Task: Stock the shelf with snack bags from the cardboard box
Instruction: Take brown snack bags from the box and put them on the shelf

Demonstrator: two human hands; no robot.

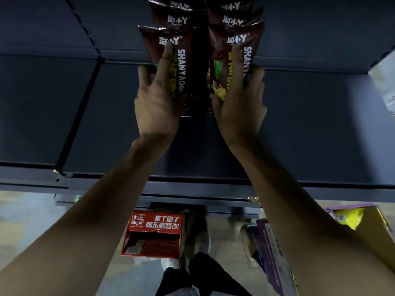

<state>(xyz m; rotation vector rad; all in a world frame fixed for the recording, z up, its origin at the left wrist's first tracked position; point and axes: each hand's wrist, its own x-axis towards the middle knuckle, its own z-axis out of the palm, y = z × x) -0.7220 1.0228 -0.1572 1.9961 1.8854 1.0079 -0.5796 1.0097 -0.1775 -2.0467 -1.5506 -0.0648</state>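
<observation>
Dark grey metal shelf (pixel 299 124), upper centre: maroon foil snack bags (pixel 182 65) in two rows, left hand (pixel 156 103) and right hand (pixel 239 107) each gripping a front bag; likely light, slippery, crushable, hold side edges.

Dark blue-grey metal shelving (pixel 299 124) fills most of the view, seen from above in dim light, so its boards look matt and nearly black toward the corners. A dark seam (pixel 79 107) slants down the left side where two bays meet, and a row of slots (pixel 85 29) marks the panel above it. Below the front edge (pixel 192 189) of the nearest board lies a pale, mottled floor (pixel 27 214), blurred and brighter than the shelves. A red printed carton (pixel 154 233) stands on it. At the right edge, a brighter strip (pixel 382 82) shows past the end of the shelving.
</observation>
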